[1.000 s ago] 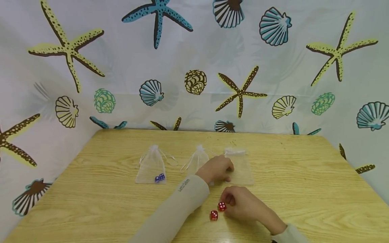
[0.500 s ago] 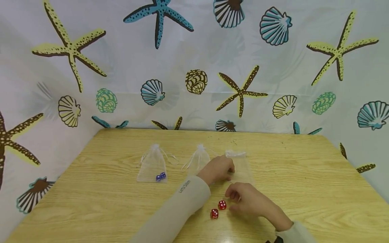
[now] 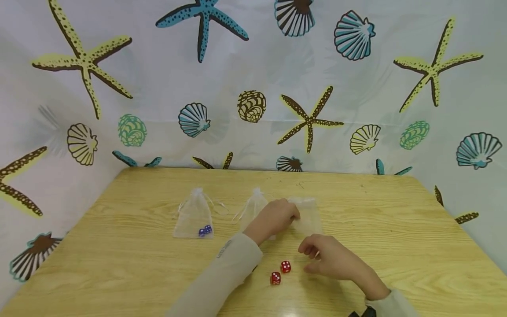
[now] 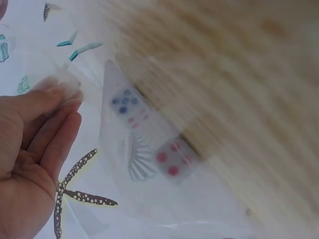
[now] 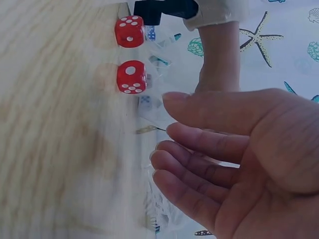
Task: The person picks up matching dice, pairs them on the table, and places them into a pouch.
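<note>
My left hand (image 3: 273, 218) reaches over the middle sheer drawstring bag (image 3: 250, 212) and pinches the edge of a flat sheer bag (image 3: 310, 215) to its right. The pinched fabric (image 4: 70, 92) shows between thumb and fingertips in the left wrist view. There, two pale dice (image 4: 177, 159) with coloured pips appear behind sheer fabric. My right hand (image 3: 332, 259) hovers palm inward, fingers loosely bent, with nothing in it. Two red dice with white pips lie on the table to its left, a farther red die (image 3: 285, 266) and a nearer red die (image 3: 275, 278).
Farther left, a third drawstring bag (image 3: 194, 211) lies flat with blue dice (image 3: 205, 230) in its lower corner. Behind the wooden table (image 3: 130, 264) hangs a white curtain (image 3: 233, 75) printed with starfish and shells.
My right hand has drawn away from the red dice to the right and slightly away from me. My left hand has stayed at the flat bag, shifting slightly. The red dice have stayed put.
</note>
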A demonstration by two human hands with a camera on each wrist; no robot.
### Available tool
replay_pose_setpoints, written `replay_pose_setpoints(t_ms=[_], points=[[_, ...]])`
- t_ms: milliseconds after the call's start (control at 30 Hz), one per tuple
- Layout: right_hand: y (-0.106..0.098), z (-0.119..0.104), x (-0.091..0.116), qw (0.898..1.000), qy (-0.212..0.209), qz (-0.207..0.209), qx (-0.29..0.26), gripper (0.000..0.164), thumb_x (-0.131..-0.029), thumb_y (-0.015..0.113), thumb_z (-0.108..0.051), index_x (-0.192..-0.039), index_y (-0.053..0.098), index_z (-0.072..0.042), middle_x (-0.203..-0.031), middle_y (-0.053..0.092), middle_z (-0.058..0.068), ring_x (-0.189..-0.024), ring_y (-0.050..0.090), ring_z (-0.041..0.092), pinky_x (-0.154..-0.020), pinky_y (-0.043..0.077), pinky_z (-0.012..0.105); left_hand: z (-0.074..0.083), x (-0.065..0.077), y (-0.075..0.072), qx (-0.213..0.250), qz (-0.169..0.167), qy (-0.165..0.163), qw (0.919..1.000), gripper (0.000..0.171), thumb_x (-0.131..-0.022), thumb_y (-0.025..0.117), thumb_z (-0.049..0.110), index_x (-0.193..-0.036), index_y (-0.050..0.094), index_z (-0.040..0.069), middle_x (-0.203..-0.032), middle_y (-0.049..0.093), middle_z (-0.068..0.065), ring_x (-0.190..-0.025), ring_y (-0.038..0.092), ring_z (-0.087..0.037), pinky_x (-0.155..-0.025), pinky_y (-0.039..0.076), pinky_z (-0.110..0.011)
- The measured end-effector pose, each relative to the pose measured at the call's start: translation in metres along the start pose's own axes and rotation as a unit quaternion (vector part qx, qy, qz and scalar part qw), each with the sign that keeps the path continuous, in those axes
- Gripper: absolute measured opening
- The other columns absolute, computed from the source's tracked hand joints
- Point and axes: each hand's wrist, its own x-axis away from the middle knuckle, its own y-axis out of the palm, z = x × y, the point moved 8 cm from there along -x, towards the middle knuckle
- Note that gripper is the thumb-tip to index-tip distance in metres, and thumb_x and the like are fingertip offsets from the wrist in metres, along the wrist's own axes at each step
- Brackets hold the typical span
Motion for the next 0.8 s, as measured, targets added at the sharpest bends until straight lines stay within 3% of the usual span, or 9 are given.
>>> replay_pose_setpoints(t_ms=[67, 200, 300, 367, 467, 567, 800], points=[[-0.001, -0.001, 0.000, 1.000, -0.002, -0.001, 0.000, 0.028, -0.080, 0.074, -0.009, -0.105, 0.063, -0.001, -0.097, 0.064, 0.008, -0.087, 0.059, 0.019, -0.073, 0.051, 0.028, -0.001, 0.006, -0.006, 0.000, 0.009, -0.007, 0.9999, 0.026, -0.092, 0.057, 0.003, -0.101, 0.077, 0.016, -0.106, 0.072, 0.002, -0.099, 0.067, -0.016, -0.086, 0.053, -0.029], [-0.003, -0.004, 0.000, 1.000, -0.010, 0.000, 0.002, 0.029, -0.081, 0.074, -0.010, -0.107, 0.063, -0.001, -0.100, 0.064, 0.009, -0.089, 0.060, 0.021, -0.074, 0.052, 0.029, -0.004, 0.018, -0.016, 0.010, 0.028, -0.022, 0.9993, 0.028, -0.093, 0.055, 0.002, -0.104, 0.076, 0.018, -0.106, 0.072, 0.002, -0.097, 0.068, -0.016, -0.085, 0.054, -0.031], [-0.004, -0.007, 0.000, 1.000, -0.013, 0.000, 0.001, 0.029, -0.082, 0.073, -0.011, -0.107, 0.063, -0.001, -0.101, 0.064, 0.008, -0.089, 0.060, 0.022, -0.074, 0.052, 0.029, -0.006, 0.026, -0.024, 0.018, 0.048, -0.031, 0.9982, 0.026, -0.093, 0.056, 0.005, -0.106, 0.075, 0.018, -0.103, 0.073, 0.002, -0.088, 0.069, -0.015, -0.079, 0.055, -0.030], [-0.004, -0.009, 0.000, 1.000, -0.014, 0.000, -0.001, 0.029, -0.082, 0.073, -0.011, -0.107, 0.063, -0.002, -0.102, 0.064, 0.008, -0.089, 0.060, 0.022, -0.075, 0.052, 0.029, -0.006, 0.031, -0.030, 0.028, 0.066, -0.035, 0.9968, 0.024, -0.093, 0.057, 0.007, -0.107, 0.075, 0.017, -0.099, 0.074, 0.000, -0.074, 0.066, -0.013, -0.071, 0.053, -0.026], [-0.005, -0.012, -0.002, 1.000, -0.018, 0.002, 0.003, 0.029, -0.083, 0.073, -0.012, -0.108, 0.063, -0.001, -0.102, 0.064, 0.008, -0.089, 0.060, 0.021, -0.075, 0.052, 0.027, -0.008, 0.040, -0.043, 0.041, 0.108, -0.037, 0.9926, 0.021, -0.093, 0.060, 0.009, -0.107, 0.075, 0.015, -0.093, 0.075, -0.002, -0.055, 0.054, -0.008, -0.058, 0.046, -0.021], [-0.007, -0.013, -0.004, 1.000, -0.020, 0.010, 0.012, 0.030, -0.084, 0.072, -0.013, -0.109, 0.062, -0.001, -0.102, 0.064, 0.009, -0.088, 0.060, 0.019, -0.074, 0.052, 0.027, -0.007, 0.049, -0.053, 0.035, 0.141, -0.035, 0.9887, 0.021, -0.092, 0.061, 0.008, -0.106, 0.075, 0.015, -0.087, 0.074, -0.002, -0.048, 0.044, -0.005, -0.054, 0.041, -0.019], [-0.008, -0.017, -0.007, 0.999, -0.025, 0.017, 0.014, 0.032, -0.084, 0.071, -0.014, -0.110, 0.060, 0.001, -0.101, 0.063, 0.009, -0.088, 0.059, 0.016, -0.075, 0.052, 0.029, -0.007, 0.068, -0.066, 0.041, 0.180, -0.040, 0.9819, 0.022, -0.091, 0.061, 0.006, -0.106, 0.074, 0.014, -0.094, 0.074, -0.003, -0.060, 0.060, -0.009, -0.065, 0.053, -0.025]])
